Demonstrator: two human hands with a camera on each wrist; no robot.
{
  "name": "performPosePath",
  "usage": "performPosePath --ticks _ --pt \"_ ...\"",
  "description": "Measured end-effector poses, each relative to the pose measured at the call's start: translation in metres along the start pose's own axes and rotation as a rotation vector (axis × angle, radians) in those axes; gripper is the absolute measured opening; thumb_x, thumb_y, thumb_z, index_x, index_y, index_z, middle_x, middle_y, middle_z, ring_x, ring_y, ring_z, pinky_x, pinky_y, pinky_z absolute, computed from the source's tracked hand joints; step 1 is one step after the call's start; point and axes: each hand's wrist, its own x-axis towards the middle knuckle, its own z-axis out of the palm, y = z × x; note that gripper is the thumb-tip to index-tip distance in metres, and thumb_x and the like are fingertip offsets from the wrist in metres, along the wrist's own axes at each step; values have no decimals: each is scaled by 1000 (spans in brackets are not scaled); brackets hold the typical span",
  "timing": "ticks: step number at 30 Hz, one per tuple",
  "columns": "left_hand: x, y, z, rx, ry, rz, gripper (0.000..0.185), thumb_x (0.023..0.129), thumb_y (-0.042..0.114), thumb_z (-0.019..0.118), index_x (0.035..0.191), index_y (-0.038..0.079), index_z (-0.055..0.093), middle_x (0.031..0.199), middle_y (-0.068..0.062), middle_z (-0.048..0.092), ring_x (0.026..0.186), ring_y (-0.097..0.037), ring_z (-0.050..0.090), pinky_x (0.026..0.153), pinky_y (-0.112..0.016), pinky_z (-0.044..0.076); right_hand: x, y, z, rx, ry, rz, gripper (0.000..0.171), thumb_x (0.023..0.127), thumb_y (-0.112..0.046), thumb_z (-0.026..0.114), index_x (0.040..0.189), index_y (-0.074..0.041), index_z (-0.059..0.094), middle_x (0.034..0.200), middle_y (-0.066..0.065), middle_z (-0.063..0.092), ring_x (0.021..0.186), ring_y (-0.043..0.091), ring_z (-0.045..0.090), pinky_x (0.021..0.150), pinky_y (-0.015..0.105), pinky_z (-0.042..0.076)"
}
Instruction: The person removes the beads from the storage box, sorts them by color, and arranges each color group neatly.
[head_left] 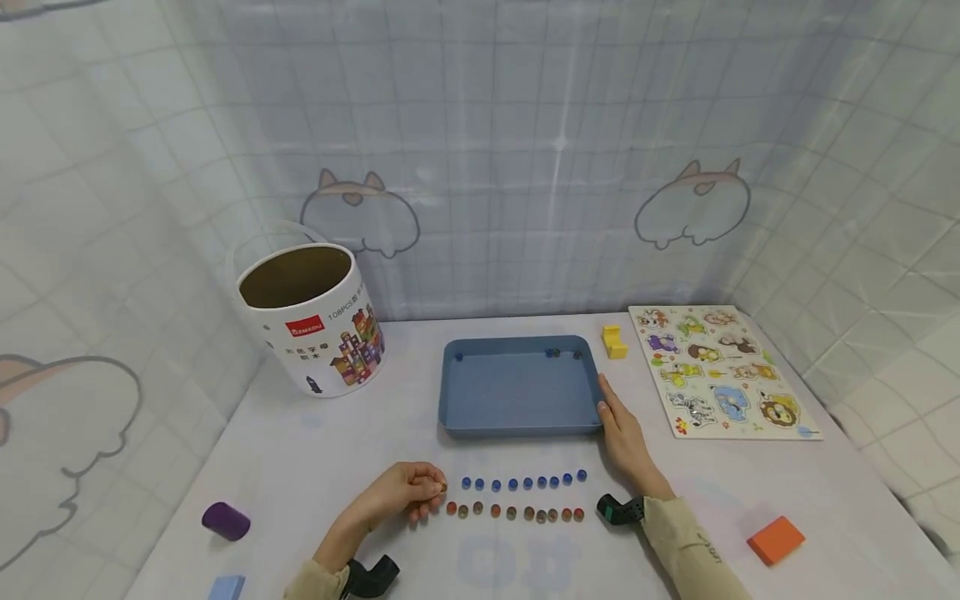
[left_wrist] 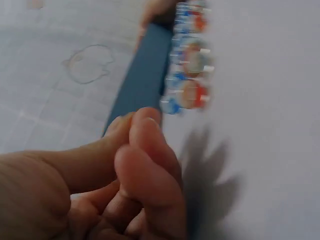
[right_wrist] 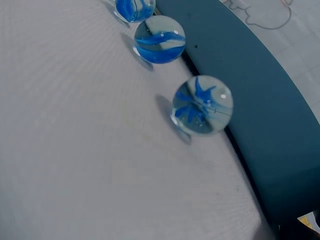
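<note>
Left hand point(head_left: 408, 492) pinches a small orange marble point(head_left: 442, 486) w/ curled fingers, at the left end of two marble rows on the white table point(head_left: 315, 450): blue row point(head_left: 525, 482) behind, orange row point(head_left: 517, 512) in front. Right hand point(head_left: 622, 433) lies flat, fingers straight, touching the right edge of the blue tray point(head_left: 517, 387), which holds a few marbles. Animal puzzle board point(head_left: 723, 371) sits to the right, printed tub point(head_left: 315, 329) to the left.

Open cardboard tub point(head_left: 311, 321) with printed label, far left. Animal peg puzzle board point(head_left: 722, 371), far right, with a yellow block point(head_left: 615, 341) just beside its near-left corner. Purple cylinder point(head_left: 226, 521) and light blue block point(head_left: 227, 587), front left. Orange block point(head_left: 776, 540), front right.
</note>
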Motion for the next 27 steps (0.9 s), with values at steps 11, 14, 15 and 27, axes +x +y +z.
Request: performPosePath --ticks 11,14,15,27 --pt "-11 6 14 253 113 -25 8 89 12 67 91 4 67 64 0 64 43 -5 42 42 -19 32 -2 -1 0 5 7 -16 50 108 -23 28 155 -10 19 161 14 21 148 36 22 120 51 18" --pt "-12 8 13 248 91 -48 9 89 13 67 92 5 67 62 0 64 42 -6 41 42 -19 33 -2 0 0 8 17 -18 50 108 -23 28 155 -9 20 160 14 22 148 36 22 120 51 18" --pt "-13 9 12 247 82 -59 9 88 13 68 93 5 67 62 0 65 42 -6 39 42 -19 32 -2 0 1 11 17 -18 50 108 -23 28 155 -9 19 160 15 22 148 36 22 120 51 18" --pt "21 68 -8 322 78 40 35 96 29 61 121 4 62 77 -16 69 43 -10 37 42 -21 29 0 0 2 6 14 -20 50 108 -22 28 155 -9 19 160 15 22 147 37 22 120 51 18"
